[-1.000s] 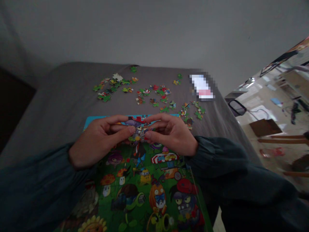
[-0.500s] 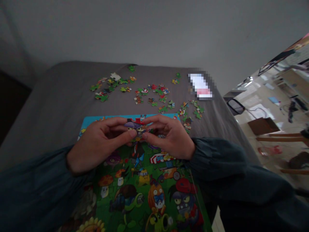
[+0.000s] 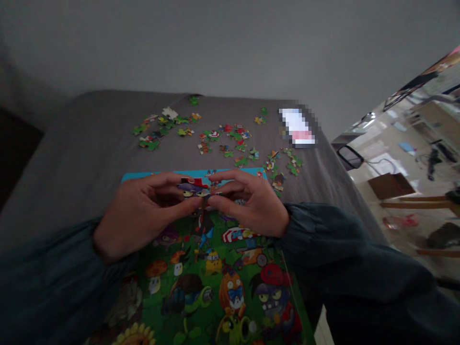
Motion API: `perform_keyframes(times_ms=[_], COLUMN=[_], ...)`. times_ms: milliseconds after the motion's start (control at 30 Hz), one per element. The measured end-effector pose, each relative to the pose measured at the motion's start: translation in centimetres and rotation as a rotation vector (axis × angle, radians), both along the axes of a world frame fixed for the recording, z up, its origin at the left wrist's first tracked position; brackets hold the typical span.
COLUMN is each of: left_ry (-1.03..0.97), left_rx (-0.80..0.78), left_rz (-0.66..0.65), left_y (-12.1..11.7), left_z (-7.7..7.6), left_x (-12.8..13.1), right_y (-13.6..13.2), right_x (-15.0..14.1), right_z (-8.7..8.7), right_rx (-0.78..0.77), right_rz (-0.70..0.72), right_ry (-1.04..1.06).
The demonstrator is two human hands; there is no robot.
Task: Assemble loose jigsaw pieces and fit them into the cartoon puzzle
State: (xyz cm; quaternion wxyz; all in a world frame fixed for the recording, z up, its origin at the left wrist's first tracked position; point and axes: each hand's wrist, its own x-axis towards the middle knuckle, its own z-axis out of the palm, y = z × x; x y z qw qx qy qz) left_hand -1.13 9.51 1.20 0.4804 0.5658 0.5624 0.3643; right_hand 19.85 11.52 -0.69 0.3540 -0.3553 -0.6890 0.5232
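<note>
My left hand (image 3: 132, 211) pinches a puzzle piece (image 3: 192, 189) with a purple zombie face and a red strip on top, its thumb below and fingers above. My right hand (image 3: 247, 199) is closed from the other side, thumb and index at the piece's right edge; its fingertips partly hide what they grip. Both hands are raised over the upper part of a green puzzle board (image 3: 194, 287) with a blue top border. Cartoon figures cover the board, among them a pumpkin (image 3: 232, 290) and a red-capped zombie (image 3: 275, 297).
Loose puzzle pieces (image 3: 168, 122) lie scattered on the grey cloth (image 3: 108, 124) beyond the board, more of them (image 3: 273, 163) at its upper right corner. A phone (image 3: 298, 127), blurred out, lies at the back right. A cardboard box (image 3: 390, 186) sits on the floor.
The zombie-face piece has shifted slightly left with my left hand and tilted, so its face shows more from between the fingers. My right hand has barely moved.
</note>
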Motion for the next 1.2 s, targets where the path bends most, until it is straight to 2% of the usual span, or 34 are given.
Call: perform_keyframes(times_ms=[100,200,267,333,400,500,633,833,1100,1200], left_ry=[0.039,0.087,0.092,0.093,0.109,0.11,0.02,0.016,0.026,0.021], left_rx=[0.028,0.08,0.12,0.142,0.126,0.074,0.005,-0.027,-0.056,-0.057], left_rz=[0.044,0.064,0.057,0.057,0.063,0.056,0.021,-0.05,-0.037,-0.021], left_y=[0.2,0.5,0.7,0.8,0.8,0.8,1.0,1.3,1.5,1.4], left_z=[0.1,0.5,0.7,0.8,0.9,0.9,0.7,-0.3,-0.4,-0.2], left_x=[-0.5,-1.1,-1.4,-1.5,-1.6,-1.5,-1.3,-1.5,-1.6,-1.6], right_y=[0.6,1.6,2.1,2.5,2.5,2.5,2.6,2.8,2.7,2.8], right_x=[0.5,1.2,1.7,2.1,2.3,2.4,2.4,2.4,2.4,2.4], right_z=[0.5,0.8,0.8,0.6,0.4,0.1,0.0,0.4,0.2,0.2], right_rx=[0.075,0.323,0.51,0.61,0.622,0.604,0.567,0.466,0.512,0.498], right_rz=[-0.048,-0.091,-0.014,0.123,0.225,0.28,0.302,0.356,0.26,0.266], right_ry=[-0.001,-0.158,-0.315,-0.451,-0.552,-0.637,-0.634,-0.55,-0.642,-0.659])
